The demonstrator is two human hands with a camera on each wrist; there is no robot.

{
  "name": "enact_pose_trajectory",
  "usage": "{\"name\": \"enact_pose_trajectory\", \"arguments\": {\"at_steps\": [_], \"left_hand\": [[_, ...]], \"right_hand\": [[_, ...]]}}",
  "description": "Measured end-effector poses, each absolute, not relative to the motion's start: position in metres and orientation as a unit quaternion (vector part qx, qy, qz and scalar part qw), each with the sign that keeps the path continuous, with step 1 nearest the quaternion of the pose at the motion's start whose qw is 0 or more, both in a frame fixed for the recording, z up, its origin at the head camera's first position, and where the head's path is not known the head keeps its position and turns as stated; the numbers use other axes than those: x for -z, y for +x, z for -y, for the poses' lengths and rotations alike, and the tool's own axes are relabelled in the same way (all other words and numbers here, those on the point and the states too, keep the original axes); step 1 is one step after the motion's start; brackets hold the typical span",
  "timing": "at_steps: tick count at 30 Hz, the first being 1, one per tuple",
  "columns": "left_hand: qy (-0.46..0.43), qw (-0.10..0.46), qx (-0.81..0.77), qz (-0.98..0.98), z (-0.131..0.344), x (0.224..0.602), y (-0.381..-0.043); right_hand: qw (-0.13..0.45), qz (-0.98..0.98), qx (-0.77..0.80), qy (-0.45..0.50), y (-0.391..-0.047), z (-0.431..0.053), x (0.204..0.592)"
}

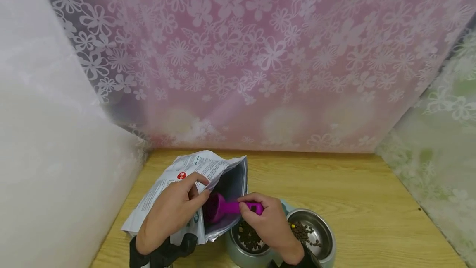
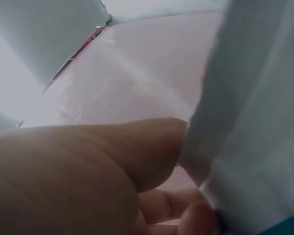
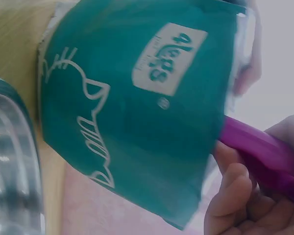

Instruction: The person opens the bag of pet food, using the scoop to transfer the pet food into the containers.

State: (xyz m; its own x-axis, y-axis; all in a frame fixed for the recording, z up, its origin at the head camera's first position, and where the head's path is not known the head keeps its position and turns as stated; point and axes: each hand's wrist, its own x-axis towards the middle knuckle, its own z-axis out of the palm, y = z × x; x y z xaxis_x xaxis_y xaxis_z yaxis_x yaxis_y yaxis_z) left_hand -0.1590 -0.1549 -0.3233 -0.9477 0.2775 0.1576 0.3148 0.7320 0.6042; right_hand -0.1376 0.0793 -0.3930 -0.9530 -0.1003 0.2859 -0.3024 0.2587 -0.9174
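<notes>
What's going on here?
A person's left hand holds the edge of an open, foil-lined pet-food bag. The right hand grips a magenta scoop by its handle, its cup in the bag's mouth; I can't tell whether it's loaded. Beside the bag, on the wooden table, sits a double pet bowl with kibble in both sides.

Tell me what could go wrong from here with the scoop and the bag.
The scoop reaches inside the bag, so it might snag on the opening's edge coming out and spill any food it carries. The left hand seems to hold the bag only by that edge; a slip could let it sag shut. The bag is tilted, its opening near the bowls, so food could slide out onto the table.
</notes>
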Motion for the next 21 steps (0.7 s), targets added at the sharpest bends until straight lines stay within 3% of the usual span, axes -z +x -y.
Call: {"name": "enact_pose_trajectory", "arguments": {"at_steps": [21], "left_hand": [[-0.165, 0.029, 0.341, 0.925, 0.168, 0.32, -0.162]], "right_hand": [[0.072, 0.805, -0.588, 0.041, -0.115, -0.145, 0.337]]}}
